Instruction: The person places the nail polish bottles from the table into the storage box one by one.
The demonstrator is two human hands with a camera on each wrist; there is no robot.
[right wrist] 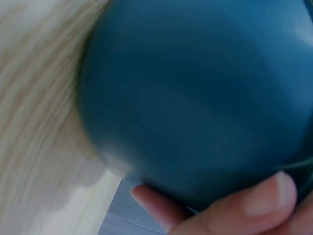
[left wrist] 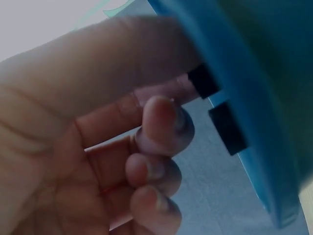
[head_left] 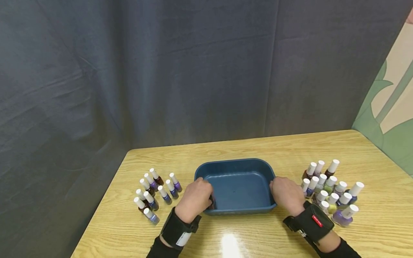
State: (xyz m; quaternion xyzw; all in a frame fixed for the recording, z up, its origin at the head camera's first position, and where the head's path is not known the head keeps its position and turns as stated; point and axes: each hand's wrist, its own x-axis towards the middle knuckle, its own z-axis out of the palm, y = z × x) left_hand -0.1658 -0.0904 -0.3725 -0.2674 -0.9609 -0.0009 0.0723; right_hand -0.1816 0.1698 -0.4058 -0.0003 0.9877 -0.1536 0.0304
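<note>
A dark blue rectangular plastic tub (head_left: pixel 233 190) stands in the middle of the wooden table, with nothing visible on its floor. At its left end my left hand (head_left: pixel 197 196) grips the rim. In the left wrist view the thumb (left wrist: pixel 122 63) meets the blue rim (left wrist: pixel 244 98), and the other fingers are curled; two small black rectangles show beside the rim, too unclear to name. My right hand (head_left: pixel 288 195) holds the tub's right end. The right wrist view shows its fingers (right wrist: pixel 259 200) against the tub's wall (right wrist: pixel 195 93).
Several white-capped nail polish bottles (head_left: pixel 151 195) stand left of the tub, in purple, blue and dark red. Another group of nail polish bottles (head_left: pixel 330 190) stands close to my right hand and wrist. A dark grey curtain (head_left: pixel 206 71) hangs behind the table (head_left: pixel 155 157).
</note>
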